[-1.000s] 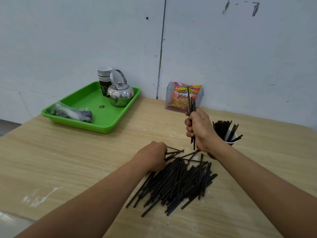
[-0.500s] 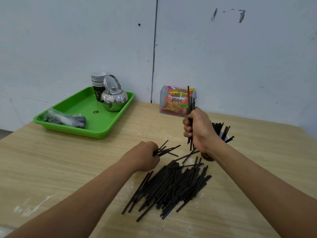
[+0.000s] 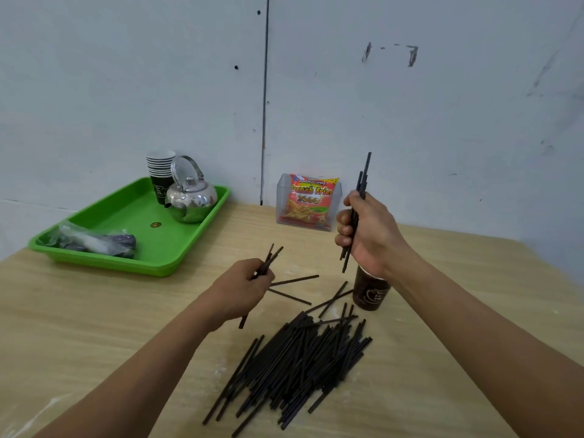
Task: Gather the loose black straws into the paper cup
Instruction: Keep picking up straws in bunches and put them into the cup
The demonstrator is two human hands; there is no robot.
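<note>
A heap of loose black straws (image 3: pixel 297 365) lies on the wooden table in front of me, with a few strays (image 3: pixel 294 281) beyond it. My left hand (image 3: pixel 241 287) grips a few straws that stick up and to the right, lifted off the table. My right hand (image 3: pixel 368 235) holds a small upright bundle of straws (image 3: pixel 363 175) above the brown paper cup (image 3: pixel 369 294). The cup stands just beyond the heap's right end; my right wrist hides its mouth and whatever is inside.
A green tray (image 3: pixel 132 257) at the back left holds a steel kettle (image 3: pixel 191 197), a stack of paper cups (image 3: pixel 159 173) and a plastic bag (image 3: pixel 94 240). A clear holder with a snack packet (image 3: pixel 309 202) stands against the wall.
My left hand has lifted a few straws off the heap and tilted them upward. My right hand has risen with its bundle, now above the cup and covering its mouth.
</note>
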